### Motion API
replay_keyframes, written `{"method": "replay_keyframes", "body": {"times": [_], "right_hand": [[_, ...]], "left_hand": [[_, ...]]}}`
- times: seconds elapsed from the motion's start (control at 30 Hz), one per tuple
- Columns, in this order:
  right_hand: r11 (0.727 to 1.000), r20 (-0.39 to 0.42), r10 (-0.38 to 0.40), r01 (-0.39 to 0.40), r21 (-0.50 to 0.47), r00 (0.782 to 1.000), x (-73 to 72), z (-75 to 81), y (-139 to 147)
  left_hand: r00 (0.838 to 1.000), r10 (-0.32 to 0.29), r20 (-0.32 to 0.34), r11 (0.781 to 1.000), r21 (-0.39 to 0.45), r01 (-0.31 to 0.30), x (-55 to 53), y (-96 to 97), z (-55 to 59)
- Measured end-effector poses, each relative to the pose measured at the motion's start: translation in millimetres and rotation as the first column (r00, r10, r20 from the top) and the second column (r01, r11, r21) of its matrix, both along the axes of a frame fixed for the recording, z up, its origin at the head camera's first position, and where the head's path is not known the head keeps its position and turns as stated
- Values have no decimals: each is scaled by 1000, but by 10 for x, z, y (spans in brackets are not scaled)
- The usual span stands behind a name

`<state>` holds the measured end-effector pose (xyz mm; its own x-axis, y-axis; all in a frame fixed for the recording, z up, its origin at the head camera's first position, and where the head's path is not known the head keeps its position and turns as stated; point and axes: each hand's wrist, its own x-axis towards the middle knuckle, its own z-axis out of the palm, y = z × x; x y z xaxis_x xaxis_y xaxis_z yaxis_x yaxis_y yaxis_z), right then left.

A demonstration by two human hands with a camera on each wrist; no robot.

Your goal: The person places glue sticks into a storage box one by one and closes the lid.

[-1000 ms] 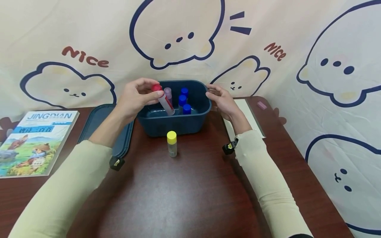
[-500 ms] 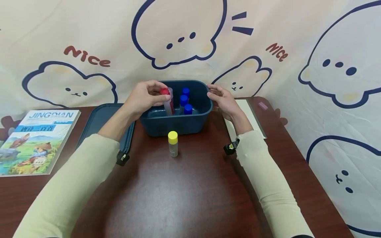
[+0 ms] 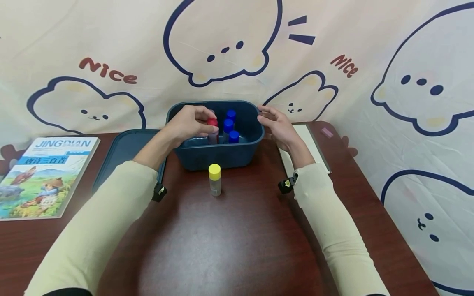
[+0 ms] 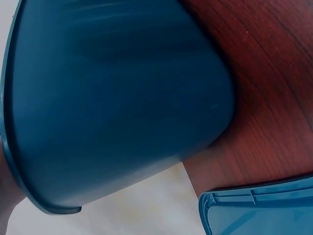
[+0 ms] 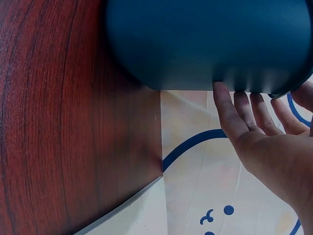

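My left hand (image 3: 190, 121) pinches a glue stick with a red cap (image 3: 212, 122) between thumb and fingers, holding it upright and low inside the dark blue bin (image 3: 216, 158). To its right stand several blue-capped sticks (image 3: 228, 124). Another stick behind the left hand is mostly hidden. My right hand (image 3: 278, 125) touches the bin's right end; in the right wrist view its fingers (image 5: 226, 107) are extended with tips against the outer wall and the thumb is near the rim. A yellow-capped glue stick (image 3: 214, 180) stands upright on the table before the bin.
A blue lid (image 3: 126, 150) lies left of the bin, partly under the left forearm. Farther left is a picture-covered book (image 3: 44, 176). A flat white board (image 3: 311, 144) and a small pink block (image 3: 327, 132) lie at right. A patterned cloth hangs behind the table.
My left hand has moved right and down into the bin with the red-capped glue stick, which has turned from tilted to upright. The right hand has kept its place at the bin's end.
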<state>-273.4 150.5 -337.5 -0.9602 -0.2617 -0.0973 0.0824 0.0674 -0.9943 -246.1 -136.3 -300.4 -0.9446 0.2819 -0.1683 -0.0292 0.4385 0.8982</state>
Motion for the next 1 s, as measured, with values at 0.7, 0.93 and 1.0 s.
{"method": "replay_keyframes", "body": {"times": [0.7, 0.93, 1.0], "right_hand": [[1000, 0, -5, 5, 7, 1000, 2, -5, 4], [1000, 15, -5, 5, -11, 1000, -2, 0, 5], [1000, 17, -3, 3, -18, 1000, -2, 2, 3]], "left_hand": [[999, -34, -35, 991, -130, 29, -79, 66, -49], [998, -46, -38, 988, -147, 40, -86, 66, -52], [999, -35, -36, 989, -148, 30, -88, 57, -46]]}}
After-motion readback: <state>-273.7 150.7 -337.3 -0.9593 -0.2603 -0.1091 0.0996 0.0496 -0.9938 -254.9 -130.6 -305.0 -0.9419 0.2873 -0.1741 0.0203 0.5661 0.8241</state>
